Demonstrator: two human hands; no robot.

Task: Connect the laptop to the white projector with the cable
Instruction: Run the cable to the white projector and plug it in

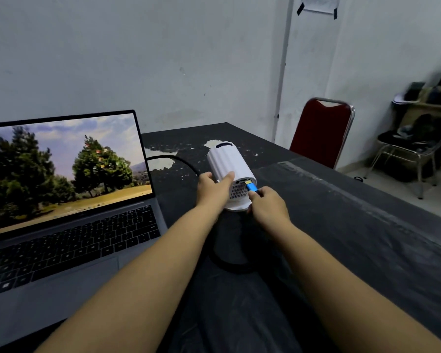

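Pale scuffed wall (163, 59) behind dark counter (341, 238), its black covering flaked white in patches. Paper sheet (318, 5) taped high on wall. Red chair (321, 133) at counter's far edge. Metal-framed chair (405, 149) piled with dark items at right, on light floor (392, 194).

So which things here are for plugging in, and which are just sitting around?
For the job: laptop, white projector, black cable, its blue plug, left hand, right hand.

Just lying about: red chair, bags on the far chairs, paper taped to the wall.
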